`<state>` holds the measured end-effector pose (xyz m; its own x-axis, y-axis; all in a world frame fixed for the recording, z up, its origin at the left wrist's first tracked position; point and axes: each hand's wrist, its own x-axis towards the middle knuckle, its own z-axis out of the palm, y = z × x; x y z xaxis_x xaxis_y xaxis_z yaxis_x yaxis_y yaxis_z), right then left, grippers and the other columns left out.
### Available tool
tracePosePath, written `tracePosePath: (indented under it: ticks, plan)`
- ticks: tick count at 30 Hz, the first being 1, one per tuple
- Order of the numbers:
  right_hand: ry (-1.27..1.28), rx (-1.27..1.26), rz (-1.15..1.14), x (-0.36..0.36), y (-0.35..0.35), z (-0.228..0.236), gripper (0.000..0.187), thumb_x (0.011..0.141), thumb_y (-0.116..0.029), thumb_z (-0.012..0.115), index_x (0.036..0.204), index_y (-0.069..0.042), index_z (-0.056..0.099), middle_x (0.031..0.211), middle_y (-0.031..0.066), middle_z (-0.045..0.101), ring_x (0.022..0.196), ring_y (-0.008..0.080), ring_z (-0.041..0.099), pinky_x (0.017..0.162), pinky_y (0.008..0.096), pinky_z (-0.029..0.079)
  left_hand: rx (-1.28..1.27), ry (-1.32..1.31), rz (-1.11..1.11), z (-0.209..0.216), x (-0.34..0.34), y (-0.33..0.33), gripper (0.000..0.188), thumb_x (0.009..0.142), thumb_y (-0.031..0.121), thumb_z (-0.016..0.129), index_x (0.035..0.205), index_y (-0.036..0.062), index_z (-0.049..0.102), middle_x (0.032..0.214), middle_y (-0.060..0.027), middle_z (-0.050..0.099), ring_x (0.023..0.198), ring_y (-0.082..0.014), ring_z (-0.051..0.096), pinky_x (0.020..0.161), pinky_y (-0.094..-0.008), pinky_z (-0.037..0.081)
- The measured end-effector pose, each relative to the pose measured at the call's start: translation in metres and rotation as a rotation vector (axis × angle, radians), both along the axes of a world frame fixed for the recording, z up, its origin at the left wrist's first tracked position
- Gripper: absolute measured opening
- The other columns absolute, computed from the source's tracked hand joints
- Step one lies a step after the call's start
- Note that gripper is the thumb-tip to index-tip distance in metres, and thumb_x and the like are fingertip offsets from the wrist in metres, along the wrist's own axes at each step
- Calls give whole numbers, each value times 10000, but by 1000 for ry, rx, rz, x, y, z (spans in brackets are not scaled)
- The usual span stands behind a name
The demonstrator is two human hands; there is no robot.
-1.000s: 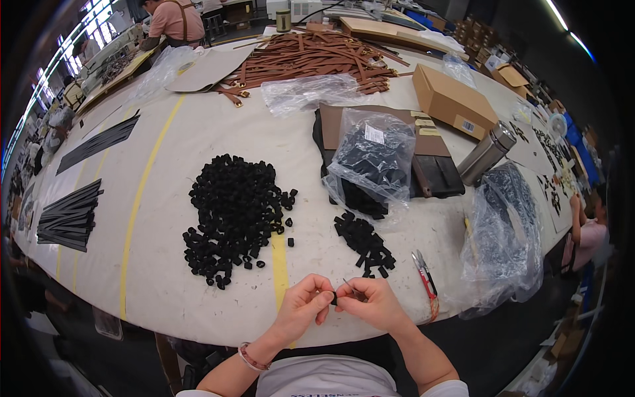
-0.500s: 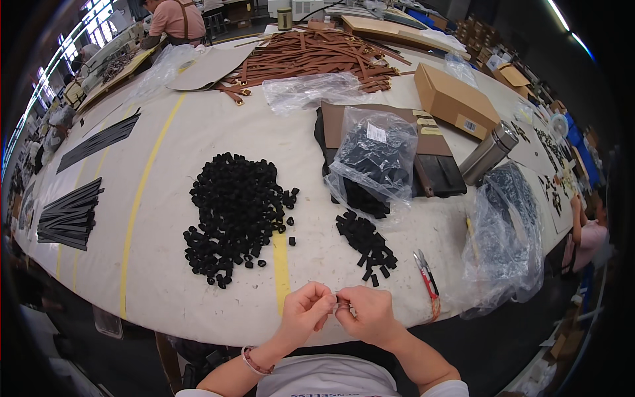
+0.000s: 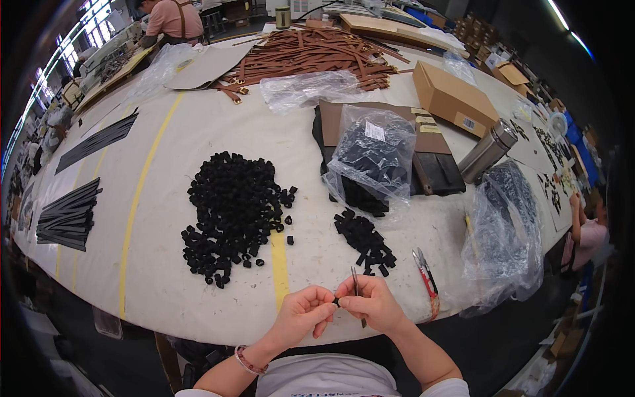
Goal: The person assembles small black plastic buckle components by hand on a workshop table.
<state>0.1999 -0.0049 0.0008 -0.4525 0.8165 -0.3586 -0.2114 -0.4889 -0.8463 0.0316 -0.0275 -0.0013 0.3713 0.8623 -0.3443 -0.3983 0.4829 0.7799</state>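
Note:
My left hand point(image 3: 305, 312) and my right hand point(image 3: 370, 306) meet close to the table's front edge. Between their fingertips is a small black piece point(image 3: 336, 302), pinched from both sides. A slender grey metal tool point(image 3: 355, 281) also sits in my right hand, its ends sticking out above and below the fingers. Beyond my left hand lies a big pile of small black loop-like pieces point(image 3: 231, 205). In front of my right hand is a smaller heap of flat black pieces point(image 3: 364, 239).
Red-handled thread snips point(image 3: 426, 274) lie at right, beside a clear plastic bag point(image 3: 503, 238). Behind them stand a steel flask point(image 3: 488, 151) and a cardboard box point(image 3: 455, 98). Brown buckled straps point(image 3: 317, 56) fill the far side; black strips point(image 3: 71, 215) lie left. Other people sit farther off.
The slender tool now stands upright in my right hand, where it was not plainly visible before. My right fingers have opened out slightly, and the black piece shows between the fingertips.

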Motion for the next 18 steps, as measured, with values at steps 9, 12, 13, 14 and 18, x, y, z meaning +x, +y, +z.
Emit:
tracePosePath:
  ticks: [9, 12, 13, 14, 18]
  plan:
    - [226, -142, 245, 2, 6, -11, 112, 688, -54, 584, 702, -36, 475, 576, -23, 456, 458, 26, 365, 410, 167, 250, 190, 219, -133, -1, -6, 3, 79, 725, 29, 585, 763, -6, 525, 616, 52, 475, 477, 18, 387, 393, -145, 286]
    - [144, -47, 242, -1, 3, -14, 116, 672, -40, 568, 668, -37, 452, 565, -22, 454, 457, 33, 381, 412, 176, 271, 376, 462, -111, -1, -4, 1, 79, 708, 14, 580, 733, -7, 509, 628, 49, 492, 500, 19, 410, 396, -152, 297]
    - [-83, 193, 135, -6, 1, -14, 105, 666, -32, 557, 669, -28, 453, 561, -12, 462, 456, 41, 394, 412, 187, 287, 377, 463, -110, -4, -1, 1, 79, 708, 14, 580, 733, -7, 509, 628, 49, 492, 500, 19, 410, 396, -152, 297]
    - [-311, 431, 23, -11, 0, -13, 95, 660, -24, 547, 670, -19, 453, 557, -2, 470, 454, 50, 406, 411, 198, 304, 812, 767, 27, -10, 4, 1, 71, 705, -2, 565, 741, -7, 503, 627, 35, 509, 480, -6, 435, 388, -178, 319]
    - [-491, 666, -109, -26, 0, -3, 106, 705, -68, 532, 749, 2, 465, 571, 34, 500, 486, 91, 435, 445, 234, 351, 1240, 1065, 256, -15, 6, 7, 60, 711, -30, 525, 749, 1, 490, 634, -16, 544, 441, -68, 477, 383, -226, 371]
